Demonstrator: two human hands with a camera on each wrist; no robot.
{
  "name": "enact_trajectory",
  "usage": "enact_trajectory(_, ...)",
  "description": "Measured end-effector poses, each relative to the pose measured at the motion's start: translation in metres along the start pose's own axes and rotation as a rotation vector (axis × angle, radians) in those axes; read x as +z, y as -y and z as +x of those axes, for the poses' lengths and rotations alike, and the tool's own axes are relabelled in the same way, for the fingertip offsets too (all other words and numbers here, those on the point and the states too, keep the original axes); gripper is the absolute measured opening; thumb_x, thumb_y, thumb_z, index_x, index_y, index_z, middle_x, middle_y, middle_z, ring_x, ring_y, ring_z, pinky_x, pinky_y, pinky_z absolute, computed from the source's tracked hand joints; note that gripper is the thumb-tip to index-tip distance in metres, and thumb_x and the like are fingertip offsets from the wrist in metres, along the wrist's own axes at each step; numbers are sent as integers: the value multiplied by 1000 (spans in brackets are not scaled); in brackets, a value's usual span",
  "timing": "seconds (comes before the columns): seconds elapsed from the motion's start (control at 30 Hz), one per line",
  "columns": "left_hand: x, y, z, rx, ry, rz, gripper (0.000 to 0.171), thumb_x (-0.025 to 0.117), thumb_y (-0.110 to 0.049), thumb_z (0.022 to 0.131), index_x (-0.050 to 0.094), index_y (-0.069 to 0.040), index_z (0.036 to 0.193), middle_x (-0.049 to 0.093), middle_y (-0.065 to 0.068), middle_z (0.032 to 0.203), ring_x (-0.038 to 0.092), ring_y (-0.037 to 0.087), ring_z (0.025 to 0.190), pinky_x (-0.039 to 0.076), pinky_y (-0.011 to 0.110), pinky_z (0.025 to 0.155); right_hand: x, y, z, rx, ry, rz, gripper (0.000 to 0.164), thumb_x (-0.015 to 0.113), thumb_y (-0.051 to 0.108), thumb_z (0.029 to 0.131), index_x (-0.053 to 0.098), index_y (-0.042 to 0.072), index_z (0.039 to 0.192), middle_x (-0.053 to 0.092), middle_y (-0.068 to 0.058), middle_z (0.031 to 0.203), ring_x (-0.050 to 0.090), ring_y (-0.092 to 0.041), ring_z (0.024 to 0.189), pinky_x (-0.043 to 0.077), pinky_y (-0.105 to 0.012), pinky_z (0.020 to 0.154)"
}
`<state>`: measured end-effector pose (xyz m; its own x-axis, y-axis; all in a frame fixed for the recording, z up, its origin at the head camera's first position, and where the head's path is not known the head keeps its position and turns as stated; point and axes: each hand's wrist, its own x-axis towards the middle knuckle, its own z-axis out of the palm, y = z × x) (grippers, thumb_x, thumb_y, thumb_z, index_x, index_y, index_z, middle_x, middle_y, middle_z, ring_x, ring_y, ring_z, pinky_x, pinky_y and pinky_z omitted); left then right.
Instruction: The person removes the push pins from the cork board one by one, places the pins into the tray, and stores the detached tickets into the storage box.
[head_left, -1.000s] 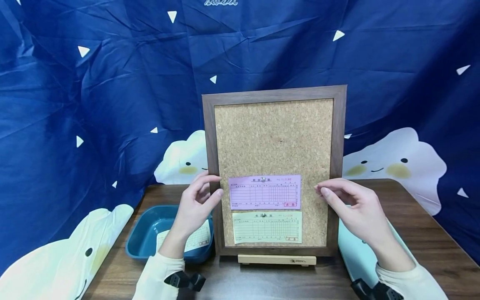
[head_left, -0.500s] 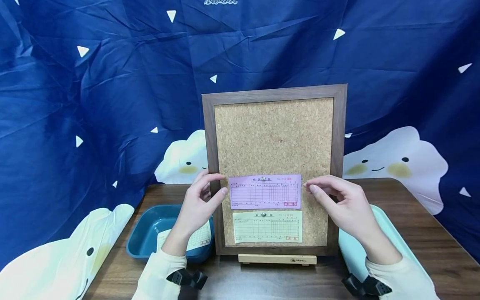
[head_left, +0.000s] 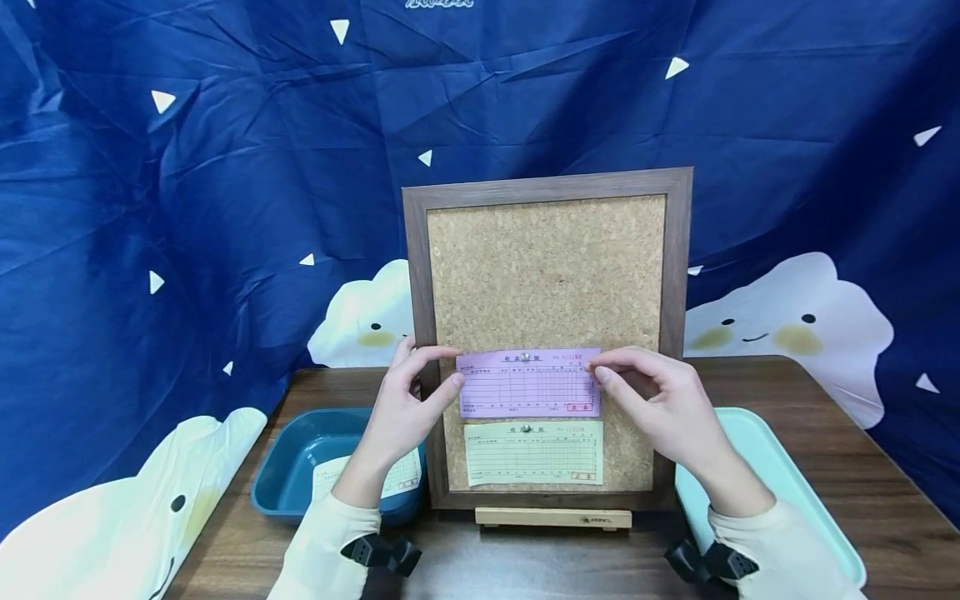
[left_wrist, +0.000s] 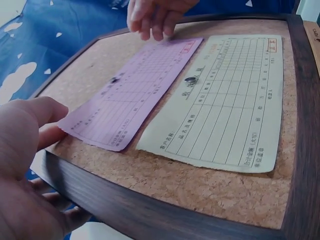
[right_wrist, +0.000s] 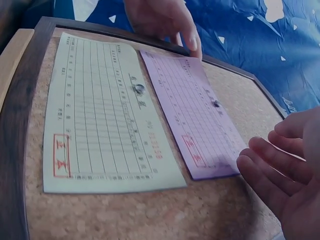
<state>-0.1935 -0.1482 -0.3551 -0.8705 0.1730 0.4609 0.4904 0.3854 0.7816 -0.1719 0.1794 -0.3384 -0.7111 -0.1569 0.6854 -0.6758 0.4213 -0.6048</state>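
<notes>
"On the cork board (head_left: 547, 275), seen from the head, where's the purple slip (head_left: 528, 392)?"

"Low down, fixed by its upper pin (head_left: 525, 357), just above the green slip (head_left: 534, 458). The left hand (head_left: 405, 408) is at one end, thumb and finger spread. The right hand (head_left: 671, 408) overlaps the other end, thumb and finger nearly together."

"What worries you?"

"One pin, two hands. An uneven tug could swing the paper round, or tear it at the hole."

"And from the left wrist?"

"A corner lies at the fingertips; touching or not, I can't tell. I see no firm hold. The other fingers are by the outer side of the wooden frame (left_wrist: 150, 205), so a knock there could shift the whole thing."

"From the right wrist?"

"Loosely curved fingers beside the paper's end, gripping nothing I can see. How deep the pin sits is hidden; if it's shallow, a pull could pop it out."
</notes>
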Motion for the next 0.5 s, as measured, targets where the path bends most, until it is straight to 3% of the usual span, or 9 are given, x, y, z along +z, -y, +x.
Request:
enact_trajectory(0.07,1,1,0,-12,-5,-1,31,75,-21,100,74,-17,131,40,17,160,52,42,124,46,41,83,4,0,1,-5,11,-12,22,74,-11,94,80,4,108,81,-10,103,69,7,90,56,-11,76)
enact_trajectory(0.13,3,1,0,-32,-7,-10,29,75,-22,100,75,-16,129,31,18,170,42,46,147,48,54,104,7,0,2,-11,16,-29,21,74,-9,94,80,5,108,81,-10,104,68,7,90,55,-10,75)
enact_trajectory(0.2,4,1,0,-49,-4,-21,28,75,-22,101,75,-16,128,22,19,176,14,45,165,34,71,120,9,0,3,-13,19,-38,21,75,-8,94,80,6,107,81,-9,105,68,7,91,55,-10,75)
enact_trajectory(0.23,5,1,0,-56,-3,-25,28,74,-23,101,75,-15,127,21,18,177,6,45,167,25,76,124,11,0,3,-13,21,-39,21,75,-8,94,81,7,107,81,-8,106,67,7,91,55,-10,75)
enact_trajectory(0.3,6,0,0,-66,-1,-29,27,74,-23,101,75,-15,127,21,18,177,0,44,168,15,80,125,12,1,3,-11,23,-41,21,75,-7,95,81,8,107,81,-7,106,67,6,92,54,-10,76)
enact_trajectory(0.5,8,-1,2,-91,5,-32,26,74,-24,101,76,-15,126,22,19,177,-2,46,168,13,82,125,17,0,3,-17,28,-74,20,77,-4,94,81,11,107,82,-3,105,68,6,93,53,-10,77)
